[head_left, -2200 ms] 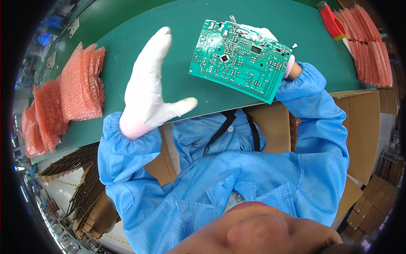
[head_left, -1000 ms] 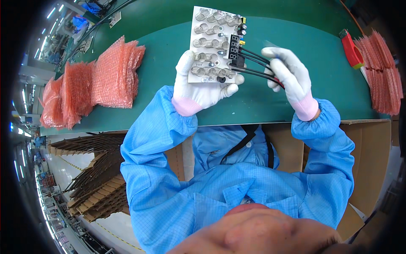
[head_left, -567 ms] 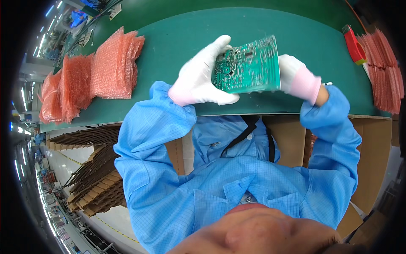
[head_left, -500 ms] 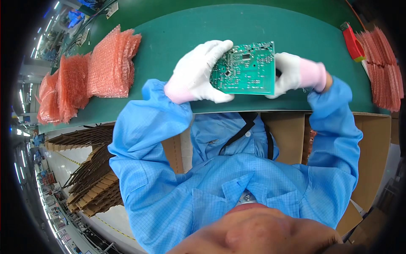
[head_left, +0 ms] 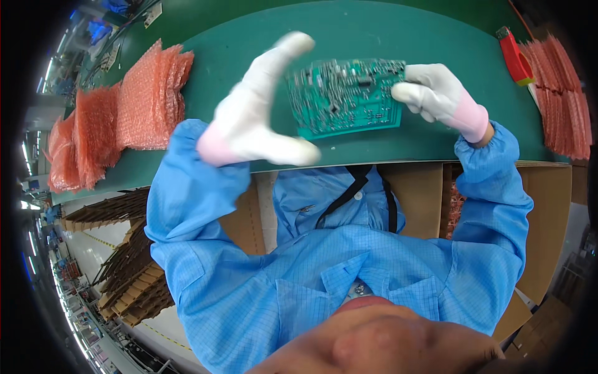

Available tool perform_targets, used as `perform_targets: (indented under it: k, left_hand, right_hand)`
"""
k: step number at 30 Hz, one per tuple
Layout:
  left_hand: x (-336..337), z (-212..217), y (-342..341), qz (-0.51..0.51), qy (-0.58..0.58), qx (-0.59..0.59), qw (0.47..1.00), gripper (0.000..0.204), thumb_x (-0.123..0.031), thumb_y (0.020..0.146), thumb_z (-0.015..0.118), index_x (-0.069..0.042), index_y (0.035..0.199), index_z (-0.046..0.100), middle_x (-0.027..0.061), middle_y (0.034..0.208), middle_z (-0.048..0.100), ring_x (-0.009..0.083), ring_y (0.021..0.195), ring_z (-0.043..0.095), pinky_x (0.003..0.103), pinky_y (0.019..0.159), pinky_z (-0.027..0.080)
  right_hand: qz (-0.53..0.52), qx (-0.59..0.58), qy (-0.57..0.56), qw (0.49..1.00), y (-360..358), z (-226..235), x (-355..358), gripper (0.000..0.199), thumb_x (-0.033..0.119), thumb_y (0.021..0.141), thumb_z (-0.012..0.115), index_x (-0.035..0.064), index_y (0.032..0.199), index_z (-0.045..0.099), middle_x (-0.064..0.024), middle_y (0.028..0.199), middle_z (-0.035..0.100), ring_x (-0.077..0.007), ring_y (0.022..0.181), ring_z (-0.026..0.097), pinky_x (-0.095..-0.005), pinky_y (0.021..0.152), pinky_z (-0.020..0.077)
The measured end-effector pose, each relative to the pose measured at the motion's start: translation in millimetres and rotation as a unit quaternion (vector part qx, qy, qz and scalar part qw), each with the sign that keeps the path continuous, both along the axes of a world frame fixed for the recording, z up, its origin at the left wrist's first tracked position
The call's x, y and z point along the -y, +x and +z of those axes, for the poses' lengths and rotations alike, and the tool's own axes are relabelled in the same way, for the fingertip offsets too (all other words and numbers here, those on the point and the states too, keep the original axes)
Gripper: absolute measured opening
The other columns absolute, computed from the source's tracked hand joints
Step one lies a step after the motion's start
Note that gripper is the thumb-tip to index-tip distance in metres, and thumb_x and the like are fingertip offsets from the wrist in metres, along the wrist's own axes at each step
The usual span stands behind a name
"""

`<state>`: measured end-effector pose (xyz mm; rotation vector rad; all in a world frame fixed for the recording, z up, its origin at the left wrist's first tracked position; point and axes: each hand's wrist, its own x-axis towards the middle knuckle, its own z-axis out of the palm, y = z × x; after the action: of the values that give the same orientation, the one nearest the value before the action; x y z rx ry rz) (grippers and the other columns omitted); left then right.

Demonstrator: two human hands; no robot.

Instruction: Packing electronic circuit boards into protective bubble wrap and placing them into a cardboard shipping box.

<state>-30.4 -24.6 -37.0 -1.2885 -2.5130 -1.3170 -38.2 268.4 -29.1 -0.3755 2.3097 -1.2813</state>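
Observation:
A green circuit board (head_left: pixel 349 100), crowded with small parts and solder points, is held above the green table. My right hand (head_left: pixel 439 100), in a white glove with a pink cuff, pinches the board's right edge between thumb and fingers. To the left of the board, my left hand (head_left: pixel 258 109), gloved the same way, is apart from it. Its thumb and fingers spread wide around the board's left end, with nothing between them. The board's left part is smeared by motion.
Pink bubble-wrap bags (head_left: pixel 152 96) stand in stacks at the table's left, and more bubble-wrap bags (head_left: pixel 557 100) lie at the right beside a red-and-yellow tool (head_left: pixel 516 59). Below the table edge are cardboard boxes (head_left: pixel 545 218) and stacked brown cardboard dividers (head_left: pixel 137 287).
My left hand has let go of the board's left edge and moved left, its fingers spreading. My right hand now has its thumb over the board's face, and the board has tilted.

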Motion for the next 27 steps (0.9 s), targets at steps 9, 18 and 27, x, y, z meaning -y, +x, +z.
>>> perform_targets:
  k: [9,18,27]
  left_hand:
    - [-26.1,-2.2,-11.2,-0.203,-0.040,0.520,0.829,0.120,-0.037,0.056,0.084,-0.002,0.141,0.007,0.0162,0.134,0.028,0.0230,0.118,0.040,0.033,0.097,0.038]
    - [-54.4,-27.3,-20.9,0.103,0.337,0.238,0.905,0.110,-0.008,0.049,0.077,-0.004,0.140,0.014,0.0146,0.121,0.045,0.0245,0.109,0.049,0.036,0.093,0.042]
    - [-80.5,-28.5,-35.1,0.298,0.046,-0.185,0.935,0.096,-0.030,0.047,0.075,-0.003,0.129,0.033,0.0179,0.117,0.046,0.0365,0.103,0.047,0.046,0.087,0.039]
  right_hand:
    - [0.226,-0.534,0.015,0.815,-10.8,25.0,9.7,0.034,0.006,0.069,0.067,-0.0005,0.101,0.060,-0.0073,0.064,0.057,-0.0222,0.053,0.055,-0.0298,0.048,0.0430]
    - [-0.087,-0.286,-0.240,0.923,-14.2,-19.2,40.5,0.084,0.014,0.068,0.075,-0.0011,0.135,0.026,-0.0158,0.119,0.049,-0.0217,0.101,0.054,-0.0304,0.087,0.0452]
    - [-0.197,-0.087,-0.582,0.784,-10.2,-24.3,97.8,0.032,0.023,0.086,0.058,0.0050,0.112,0.054,-0.0018,0.104,0.057,-0.0126,0.094,0.055,-0.0274,0.085,0.0439]
